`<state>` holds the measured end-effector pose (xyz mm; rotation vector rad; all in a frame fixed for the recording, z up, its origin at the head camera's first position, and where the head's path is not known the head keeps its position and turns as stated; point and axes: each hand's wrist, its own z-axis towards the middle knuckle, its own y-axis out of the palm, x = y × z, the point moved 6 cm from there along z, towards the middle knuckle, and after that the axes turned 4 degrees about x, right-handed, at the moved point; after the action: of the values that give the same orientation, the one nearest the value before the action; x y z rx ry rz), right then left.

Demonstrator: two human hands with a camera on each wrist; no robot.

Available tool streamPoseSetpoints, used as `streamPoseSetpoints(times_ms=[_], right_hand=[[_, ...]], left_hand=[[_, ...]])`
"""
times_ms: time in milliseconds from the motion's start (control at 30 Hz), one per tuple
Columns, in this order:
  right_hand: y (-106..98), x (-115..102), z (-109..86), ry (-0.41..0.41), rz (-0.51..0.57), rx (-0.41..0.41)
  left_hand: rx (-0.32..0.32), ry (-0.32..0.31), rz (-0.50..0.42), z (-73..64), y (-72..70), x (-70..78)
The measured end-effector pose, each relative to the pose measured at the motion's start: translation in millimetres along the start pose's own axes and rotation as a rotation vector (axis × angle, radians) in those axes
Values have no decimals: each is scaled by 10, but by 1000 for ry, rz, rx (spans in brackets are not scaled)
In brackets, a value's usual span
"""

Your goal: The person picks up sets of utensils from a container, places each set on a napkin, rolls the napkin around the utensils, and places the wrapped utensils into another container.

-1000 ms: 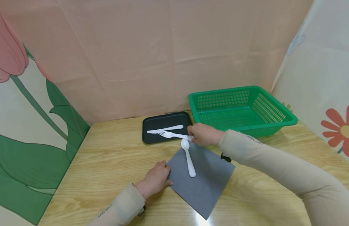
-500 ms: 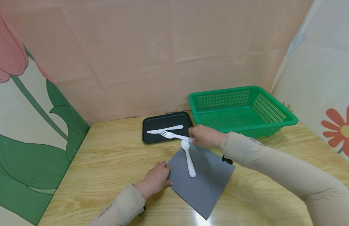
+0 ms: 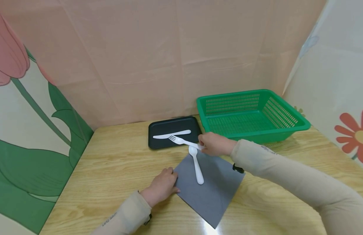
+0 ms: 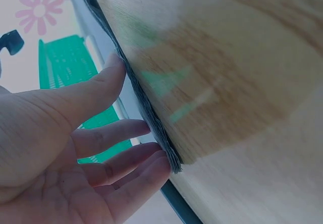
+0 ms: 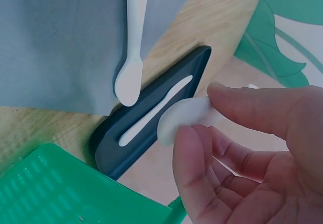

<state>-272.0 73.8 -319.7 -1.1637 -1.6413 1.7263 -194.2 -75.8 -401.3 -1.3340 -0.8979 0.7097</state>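
My right hand [image 3: 216,144] pinches the handle of a white plastic fork [image 3: 184,141], holding it above the near edge of a black tray [image 3: 173,124]. In the right wrist view the fork's handle end [image 5: 181,117] pokes out between thumb and fingers. A white plastic knife [image 3: 172,134] lies in the tray. On a grey folded napkin [image 3: 217,192] rests a white plastic spoon [image 3: 197,169], its bowl near the fork's handle. My left hand [image 3: 160,186] touches the napkin's left side, thumb and fingertips against its layered edge [image 4: 146,100] in the left wrist view.
A green perforated basket [image 3: 255,133] stands at the back right, beside the tray. The wooden table [image 3: 116,156] runs back to a pinkish wall covering [image 3: 134,65]. Flower-patterned sheets [image 3: 340,65] bound the sides.
My right hand has drawn the fork slightly to the right and toward me, away from the knife. The left hand, spoon and napkin have stayed in place.
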Motion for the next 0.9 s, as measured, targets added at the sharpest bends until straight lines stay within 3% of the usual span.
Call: streamPoseSetpoints(times_ms=[900], right_hand=[[82, 88, -35, -4, 15, 2]], left_hand=[[8, 1, -5, -5, 11, -6]])
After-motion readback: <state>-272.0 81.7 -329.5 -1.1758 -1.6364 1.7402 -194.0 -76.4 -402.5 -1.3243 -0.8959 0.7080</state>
